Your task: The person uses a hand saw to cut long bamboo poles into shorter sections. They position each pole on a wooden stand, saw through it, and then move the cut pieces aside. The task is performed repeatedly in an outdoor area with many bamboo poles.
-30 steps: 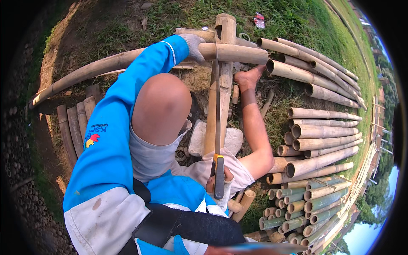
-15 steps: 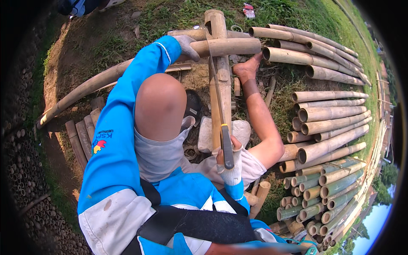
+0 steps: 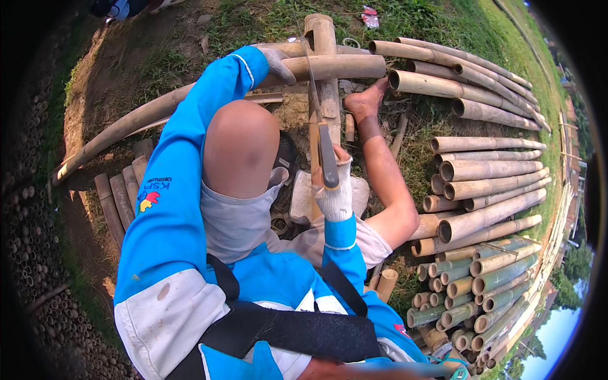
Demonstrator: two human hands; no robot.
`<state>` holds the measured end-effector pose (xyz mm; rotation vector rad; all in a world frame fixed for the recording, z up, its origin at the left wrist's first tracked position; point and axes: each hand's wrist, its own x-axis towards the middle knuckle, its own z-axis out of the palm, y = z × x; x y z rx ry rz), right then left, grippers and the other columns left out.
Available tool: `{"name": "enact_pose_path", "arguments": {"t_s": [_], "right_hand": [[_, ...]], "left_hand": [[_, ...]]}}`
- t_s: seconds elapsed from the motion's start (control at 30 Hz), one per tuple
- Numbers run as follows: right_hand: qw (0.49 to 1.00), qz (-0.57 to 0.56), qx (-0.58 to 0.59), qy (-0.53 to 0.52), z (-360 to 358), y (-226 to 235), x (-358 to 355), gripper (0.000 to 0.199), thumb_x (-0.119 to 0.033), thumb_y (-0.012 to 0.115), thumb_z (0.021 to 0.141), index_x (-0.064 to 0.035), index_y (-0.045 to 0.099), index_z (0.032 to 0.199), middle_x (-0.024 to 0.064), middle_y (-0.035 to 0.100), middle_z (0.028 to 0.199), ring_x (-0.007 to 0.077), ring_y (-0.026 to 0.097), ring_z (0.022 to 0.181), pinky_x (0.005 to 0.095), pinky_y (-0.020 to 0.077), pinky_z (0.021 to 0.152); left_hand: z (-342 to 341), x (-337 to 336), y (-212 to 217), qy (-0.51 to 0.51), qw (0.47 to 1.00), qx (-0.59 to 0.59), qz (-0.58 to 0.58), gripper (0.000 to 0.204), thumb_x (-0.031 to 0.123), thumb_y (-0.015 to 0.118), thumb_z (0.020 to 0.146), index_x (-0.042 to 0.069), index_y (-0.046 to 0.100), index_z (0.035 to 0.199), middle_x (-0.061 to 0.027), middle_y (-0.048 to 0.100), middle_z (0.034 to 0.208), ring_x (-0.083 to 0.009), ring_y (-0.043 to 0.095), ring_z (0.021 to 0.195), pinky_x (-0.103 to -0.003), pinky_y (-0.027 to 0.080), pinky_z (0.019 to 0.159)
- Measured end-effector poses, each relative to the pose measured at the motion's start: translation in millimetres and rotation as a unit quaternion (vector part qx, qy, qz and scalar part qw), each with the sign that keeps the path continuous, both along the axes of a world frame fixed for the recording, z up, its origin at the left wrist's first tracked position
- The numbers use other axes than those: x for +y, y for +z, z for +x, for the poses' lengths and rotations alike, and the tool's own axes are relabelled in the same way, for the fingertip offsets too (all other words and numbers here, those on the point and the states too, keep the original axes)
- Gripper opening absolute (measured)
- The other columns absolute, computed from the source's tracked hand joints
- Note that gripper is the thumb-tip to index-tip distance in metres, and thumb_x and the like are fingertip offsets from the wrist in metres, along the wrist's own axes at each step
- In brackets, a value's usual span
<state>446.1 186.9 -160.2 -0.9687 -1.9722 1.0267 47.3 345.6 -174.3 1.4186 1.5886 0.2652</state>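
Observation:
My left hand point(image 3: 277, 67), in a pale glove, is wrapped over a long, curved bamboo pole point(image 3: 351, 66). The pole lies across a thick bamboo post point(image 3: 323, 37) with a notch near its far end. My right hand point(image 3: 334, 190), in a white knit glove, grips the dark handle of a handsaw point(image 3: 329, 158). Its thin blade points away from me and crosses the pole just right of my left hand. How deep the blade sits in the bamboo I cannot tell. My bare right foot point(image 3: 366, 101) rests near the pole's right end.
Cut bamboo lengths point(image 3: 491, 170) lie in several stacks on the right, greener ones point(image 3: 506, 278) nearer me. Short pieces point(image 3: 117, 202) lie left of my knee. A pale block point(image 3: 304, 196) is beneath the saw hand. Many bamboo ends point(image 3: 38, 253) fill the far left.
My right hand has pushed the saw forward, away from me, so the handle is now closer to the pole. My left hand stays on the pole.

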Motion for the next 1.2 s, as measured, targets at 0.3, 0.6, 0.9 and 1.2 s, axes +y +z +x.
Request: {"name": "enact_pose_path", "arguments": {"t_s": [0.3,0.6,0.9,1.2], "right_hand": [[0.994,0.055,0.098,0.013,21,42,-22,0.054,-0.002,0.064,0.094,-0.0025,0.048,0.146,0.0136,0.061,0.119,0.0193,0.063,0.090,0.0331,0.0544,0.085],[0.997,-0.010,0.066,0.027,-62,1,63,0.060,0.000,0.067,0.092,-0.0037,0.050,0.150,0.0122,0.061,0.125,0.0212,0.062,0.108,0.0350,0.0514,0.099],[0.991,-0.082,0.100,0.038,-56,5,58,0.059,-0.009,0.067,0.098,-0.0013,0.047,0.152,0.0139,0.059,0.139,0.0232,0.059,0.123,0.0373,0.0474,0.110],[0.998,-0.063,0.010,-0.010,73,55,-84,0.057,0.001,0.062,0.097,-0.0025,0.044,0.151,0.0087,0.061,0.117,0.0135,0.060,0.090,0.0289,0.0524,0.085]], "left_hand": [[0,5,8,-0.021,1.000,0.023,-0.005,0.077,0.046,0.095,0.073,0.011,0.074,0.139,-0.0107,0.079,0.123,-0.0257,0.072,0.113,-0.041,0.055,0.101],[90,-43,39,0.057,0.893,0.400,0.199,0.090,0.057,0.091,0.072,0.016,0.061,0.146,-0.0178,0.073,0.128,-0.0368,0.073,0.120,-0.049,0.059,0.104],[64,-18,54,0.007,0.944,0.303,0.131,0.065,0.045,0.086,0.067,0.016,0.077,0.124,-0.0172,0.080,0.112,-0.0369,0.077,0.104,-0.048,0.061,0.092],[52,-6,35,-0.018,0.939,0.314,0.142,0.076,0.050,0.088,0.062,0.010,0.075,0.125,-0.0230,0.078,0.114,-0.0396,0.076,0.108,-0.049,0.061,0.095]]}}
